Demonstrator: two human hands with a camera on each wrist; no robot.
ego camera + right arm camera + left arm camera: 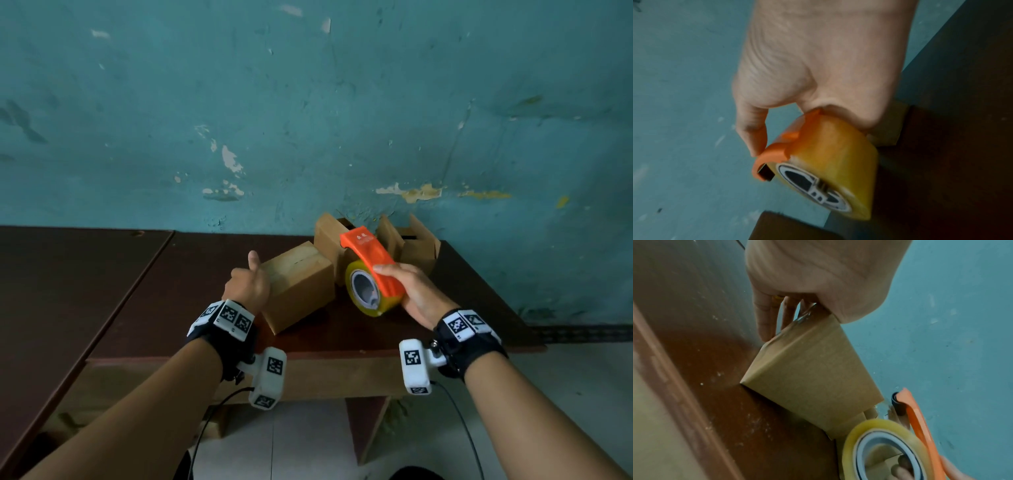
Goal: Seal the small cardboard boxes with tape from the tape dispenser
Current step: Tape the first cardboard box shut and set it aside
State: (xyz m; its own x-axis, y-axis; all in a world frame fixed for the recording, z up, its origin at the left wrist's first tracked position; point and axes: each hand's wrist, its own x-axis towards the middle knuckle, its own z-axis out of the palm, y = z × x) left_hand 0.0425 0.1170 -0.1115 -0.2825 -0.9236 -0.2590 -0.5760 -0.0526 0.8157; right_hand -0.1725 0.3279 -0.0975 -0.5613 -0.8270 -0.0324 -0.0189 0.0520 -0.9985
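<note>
Right hand (416, 294) holds dispenser (371, 260) in the air; left hand (247, 286) steadies box (299, 286) on table (191, 274).

Head view: right fingers wrapped round the orange dispenser, its yellow tape roll (364, 291) facing the camera, nose pointing toward the wall (308, 102); box closed, near the table's front edge, left thumb up beside its left side; two open boxes (416, 245) behind, against the wall; left wrist view alone shows left fingers (764, 318) straight, lying down the box's (809, 369) far side, with clear tape crumpled at that top edge; right wrist view alone shows the thumb (753, 129) hooked over the orange frame (774, 152), roll (830, 159) below the palm; blurred.
</note>
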